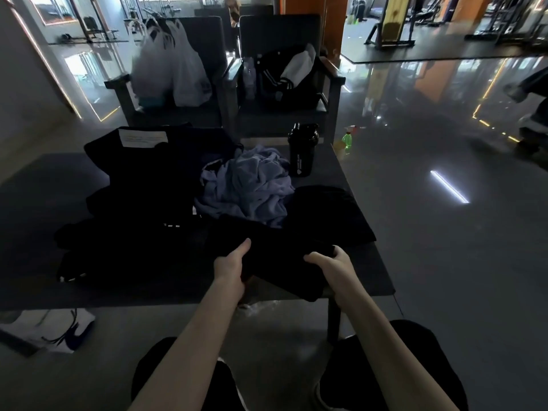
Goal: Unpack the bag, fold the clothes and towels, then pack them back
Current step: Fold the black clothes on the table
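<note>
- A black cloth garment lies at the near edge of the dark table, and part of it overhangs.
- The left hand and right hand each grip it, set apart.
- A crumpled lavender towel lies just behind; the table's right edge is near.

Glossy floor — two dark armchairs

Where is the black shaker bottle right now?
In the head view, the shaker bottle stands upright near the far right corner of the table, just right of the crumpled lilac cloth and in front of the right-hand chair.
</note>
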A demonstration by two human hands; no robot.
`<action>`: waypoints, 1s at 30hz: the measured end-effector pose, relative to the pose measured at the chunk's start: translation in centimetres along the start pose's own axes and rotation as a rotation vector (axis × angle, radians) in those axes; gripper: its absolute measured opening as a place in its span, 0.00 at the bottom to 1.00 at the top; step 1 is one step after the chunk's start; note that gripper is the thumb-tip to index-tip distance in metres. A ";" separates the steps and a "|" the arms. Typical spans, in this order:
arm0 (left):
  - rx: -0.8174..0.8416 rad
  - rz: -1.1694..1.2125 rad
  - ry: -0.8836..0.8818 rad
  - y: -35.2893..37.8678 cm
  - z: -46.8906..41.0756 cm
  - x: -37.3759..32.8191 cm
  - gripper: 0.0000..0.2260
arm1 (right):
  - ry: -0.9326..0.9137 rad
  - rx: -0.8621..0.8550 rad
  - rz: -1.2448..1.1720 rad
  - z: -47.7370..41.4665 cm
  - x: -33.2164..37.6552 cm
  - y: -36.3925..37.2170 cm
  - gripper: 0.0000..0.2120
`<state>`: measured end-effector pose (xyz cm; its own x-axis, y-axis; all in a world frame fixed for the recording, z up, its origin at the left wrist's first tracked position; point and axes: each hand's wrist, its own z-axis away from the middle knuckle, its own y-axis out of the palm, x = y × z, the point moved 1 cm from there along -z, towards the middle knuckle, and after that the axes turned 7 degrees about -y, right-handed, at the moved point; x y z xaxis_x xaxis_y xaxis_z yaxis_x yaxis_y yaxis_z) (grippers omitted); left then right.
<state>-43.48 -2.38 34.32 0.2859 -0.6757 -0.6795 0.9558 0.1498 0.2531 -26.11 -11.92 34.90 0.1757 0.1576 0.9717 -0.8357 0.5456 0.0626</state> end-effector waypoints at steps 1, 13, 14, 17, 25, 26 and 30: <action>-0.021 -0.014 0.067 0.7 -0.1 -0.5 0.28 | -0.015 -0.010 0.021 -0.2 0.2 -0.4 0.14; 0.193 -0.578 0.581 16.8 -3.9 -4.2 0.29 | -0.165 -0.303 0.244 -6.1 2.8 -7.0 0.15; 0.203 -0.628 0.613 18.3 -4.6 -4.2 0.29 | -0.173 -0.324 0.289 -6.9 3.0 -7.5 0.15; 0.206 -0.757 0.682 21.6 -6.7 -3.6 0.33 | -0.162 -0.342 0.436 -8.7 3.1 -8.2 0.13; 0.091 -1.268 1.016 24.4 -10.4 -0.7 0.36 | -0.246 -0.267 1.101 -11.4 3.5 -7.2 0.28; 0.061 -1.387 1.116 24.7 -10.7 -0.5 0.32 | -0.336 -0.221 1.151 -11.9 3.6 -6.8 0.30; 0.192 -1.698 0.963 24.3 -12.9 0.4 0.24 | -0.250 0.018 1.174 -13.3 1.3 -6.4 0.26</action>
<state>-19.21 10.31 31.30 -0.7673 0.5502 -0.3295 0.2365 -0.2349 -0.9428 -13.65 -4.24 32.72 -0.8028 0.3855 0.4549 -0.4256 0.1638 -0.8900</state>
